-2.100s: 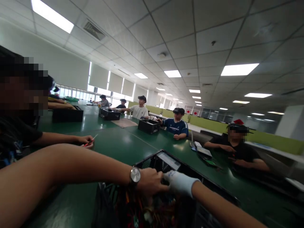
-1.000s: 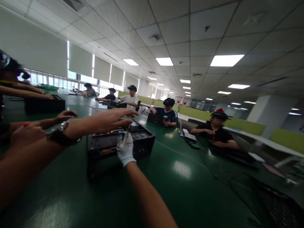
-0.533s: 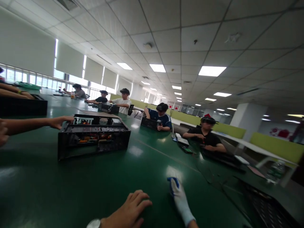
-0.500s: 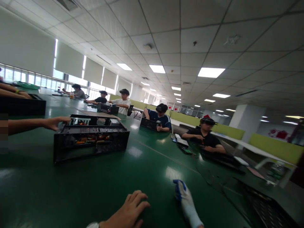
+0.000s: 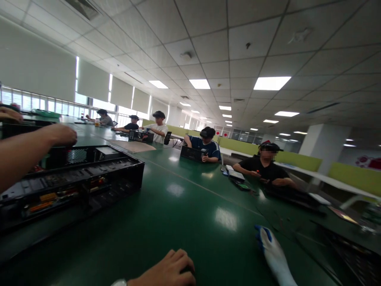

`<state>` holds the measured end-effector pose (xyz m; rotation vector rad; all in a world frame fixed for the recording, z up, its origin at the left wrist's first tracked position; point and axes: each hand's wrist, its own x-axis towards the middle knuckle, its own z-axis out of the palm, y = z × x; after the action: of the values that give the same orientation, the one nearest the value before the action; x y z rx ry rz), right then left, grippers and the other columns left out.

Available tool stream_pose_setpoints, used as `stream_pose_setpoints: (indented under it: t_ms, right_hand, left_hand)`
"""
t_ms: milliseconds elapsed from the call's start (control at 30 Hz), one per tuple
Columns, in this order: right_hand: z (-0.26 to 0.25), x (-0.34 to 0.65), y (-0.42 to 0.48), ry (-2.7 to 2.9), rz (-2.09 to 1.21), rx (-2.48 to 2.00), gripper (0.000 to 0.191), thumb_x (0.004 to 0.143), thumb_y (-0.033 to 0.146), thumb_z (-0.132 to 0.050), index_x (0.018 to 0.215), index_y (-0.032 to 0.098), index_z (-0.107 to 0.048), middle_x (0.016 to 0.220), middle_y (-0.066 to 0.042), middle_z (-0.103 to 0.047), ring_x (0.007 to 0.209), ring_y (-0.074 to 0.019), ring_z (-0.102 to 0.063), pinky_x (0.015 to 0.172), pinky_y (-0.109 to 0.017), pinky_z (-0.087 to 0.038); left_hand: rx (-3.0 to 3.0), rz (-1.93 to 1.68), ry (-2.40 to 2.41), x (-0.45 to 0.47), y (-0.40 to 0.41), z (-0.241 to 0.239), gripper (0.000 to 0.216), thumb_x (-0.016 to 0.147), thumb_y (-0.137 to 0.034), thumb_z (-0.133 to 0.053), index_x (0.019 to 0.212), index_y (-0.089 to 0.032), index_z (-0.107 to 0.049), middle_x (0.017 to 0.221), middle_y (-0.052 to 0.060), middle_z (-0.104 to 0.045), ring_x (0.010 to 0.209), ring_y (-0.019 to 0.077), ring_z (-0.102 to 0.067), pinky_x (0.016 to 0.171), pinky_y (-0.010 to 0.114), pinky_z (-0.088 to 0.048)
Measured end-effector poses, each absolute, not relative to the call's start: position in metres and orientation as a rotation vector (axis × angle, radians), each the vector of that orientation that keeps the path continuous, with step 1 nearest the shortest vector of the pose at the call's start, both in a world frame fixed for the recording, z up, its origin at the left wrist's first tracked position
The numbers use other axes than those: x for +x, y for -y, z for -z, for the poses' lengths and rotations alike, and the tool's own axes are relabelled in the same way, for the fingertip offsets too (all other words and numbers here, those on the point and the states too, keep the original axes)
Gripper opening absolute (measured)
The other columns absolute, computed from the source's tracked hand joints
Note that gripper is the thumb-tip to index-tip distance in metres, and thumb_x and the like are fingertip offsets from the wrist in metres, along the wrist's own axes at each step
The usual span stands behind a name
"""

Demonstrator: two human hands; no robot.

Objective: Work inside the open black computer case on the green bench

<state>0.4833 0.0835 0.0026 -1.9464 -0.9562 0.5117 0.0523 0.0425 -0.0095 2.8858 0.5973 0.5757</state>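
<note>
The case (image 5: 71, 178) now sits further left, under a co-worker's hand (image 5: 61, 134); left hand (image 5: 169, 272) with fingers curled and gloved right hand (image 5: 272, 254) with fingers together rest empty on the desk (image 5: 184, 214)

Open PC case (image 5: 71, 178) on table (image 5: 178, 222) far left, co-worker's hand (image 5: 61, 135) on it. Left hand (image 5: 169, 272) near centre, right hand (image 5: 272, 254) near right, both on table, empty.

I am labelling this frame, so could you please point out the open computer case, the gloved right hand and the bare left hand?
open computer case (image 5: 89, 174), head view, on its black top frame.
gloved right hand (image 5: 272, 252), head view, on the glove's back.
bare left hand (image 5: 169, 272), head view, on the knuckles.
</note>
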Motion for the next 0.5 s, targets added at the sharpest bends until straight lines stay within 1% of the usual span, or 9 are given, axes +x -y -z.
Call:
stream_pose_setpoints:
  t_ms: [133, 167, 267, 300, 367, 400, 433, 500]
  right_hand:
    - [-0.005, 0.480, -0.084, 1.002, -0.454, -1.973, 0.089, 0.084, 0.078, -0.020, 0.142, 0.018, -0.049, 0.115, -0.020, -0.069, 0.099, -0.0366, -0.068, 0.091, -0.052, -0.053]
    - [-0.004, 0.480, -0.085, 1.013, -0.437, -1.976, 0.088, 0.084, 0.078, -0.020, 0.142, 0.018, -0.049, 0.115, -0.020, -0.069, 0.099, -0.0369, -0.068, 0.092, -0.053, -0.053]
    - [0.001, 0.482, -0.088, 1.056, -0.371, -1.969, 0.080, 0.084, 0.071, -0.026, 0.140, 0.020, -0.050, 0.121, -0.018, -0.067, 0.107, -0.0376, -0.066, 0.097, -0.053, -0.051]
    - [0.003, 0.483, -0.090, 1.088, -0.345, -1.954, 0.076, 0.083, 0.067, -0.029, 0.139, 0.020, -0.050, 0.126, -0.018, -0.065, 0.111, -0.0376, -0.064, 0.099, -0.052, -0.051]
    - [0.005, 0.485, -0.093, 1.156, -0.321, -1.931, 0.072, 0.079, 0.058, -0.035, 0.138, 0.018, -0.049, 0.135, -0.019, -0.058, 0.119, -0.0377, -0.060, 0.101, -0.050, -0.050]
    - [0.006, 0.485, -0.095, 1.185, -0.335, -1.935, 0.074, 0.077, 0.057, -0.038, 0.138, 0.017, -0.048, 0.138, -0.020, -0.055, 0.118, -0.0380, -0.060, 0.100, -0.050, -0.051]
    - [0.006, 0.485, -0.096, 1.202, -0.361, -1.951, 0.077, 0.076, 0.059, -0.040, 0.140, 0.017, -0.045, 0.139, -0.022, -0.051, 0.113, -0.0383, -0.062, 0.096, -0.050, -0.053]
    - [0.006, 0.485, -0.097, 1.201, -0.413, -2.003, 0.084, 0.075, 0.066, -0.042, 0.144, 0.018, -0.039, 0.141, -0.024, -0.044, 0.098, -0.0373, -0.065, 0.084, -0.051, -0.057]
  left_hand:
    - [2.805, -0.482, -0.663, 0.051, -0.035, -0.001, 0.043, 0.096, -0.024, -0.064, 0.136, -0.030, -0.049, 0.134, 0.006, -0.058, 0.120, 0.0256, -0.057, 0.103, 0.044, -0.048]
    - [2.795, -0.464, -0.679, 0.050, -0.033, -0.005, 0.044, 0.096, -0.023, -0.064, 0.137, -0.032, -0.050, 0.135, 0.006, -0.057, 0.121, 0.0258, -0.056, 0.104, 0.045, -0.048]
    - [2.798, -0.442, -0.685, 0.049, -0.028, -0.015, 0.034, 0.097, -0.021, -0.061, 0.129, -0.033, -0.057, 0.137, 0.004, -0.057, 0.125, 0.0260, -0.054, 0.106, 0.045, -0.047]
    - [2.793, -0.435, -0.685, 0.049, -0.027, -0.017, 0.036, 0.097, -0.021, -0.061, 0.131, -0.032, -0.056, 0.137, 0.005, -0.057, 0.124, 0.0262, -0.055, 0.106, 0.046, -0.047]
    - [2.780, -0.419, -0.702, 0.050, -0.026, -0.019, 0.050, 0.097, -0.022, -0.062, 0.143, -0.033, -0.046, 0.136, 0.007, -0.057, 0.122, 0.0271, -0.056, 0.106, 0.050, -0.047]
    - [2.783, -0.416, -0.706, 0.050, -0.026, -0.019, 0.055, 0.097, -0.022, -0.062, 0.146, -0.033, -0.042, 0.136, 0.008, -0.057, 0.121, 0.0274, -0.056, 0.105, 0.050, -0.048]
    - [2.794, -0.419, -0.702, 0.050, -0.026, -0.018, 0.054, 0.097, -0.023, -0.062, 0.146, -0.034, -0.043, 0.137, 0.007, -0.057, 0.121, 0.0273, -0.056, 0.104, 0.049, -0.048]
    - [2.831, -0.446, -0.683, 0.050, -0.027, -0.015, 0.041, 0.098, -0.024, -0.061, 0.138, -0.034, -0.052, 0.137, 0.006, -0.057, 0.122, 0.0261, -0.056, 0.101, 0.044, -0.049]
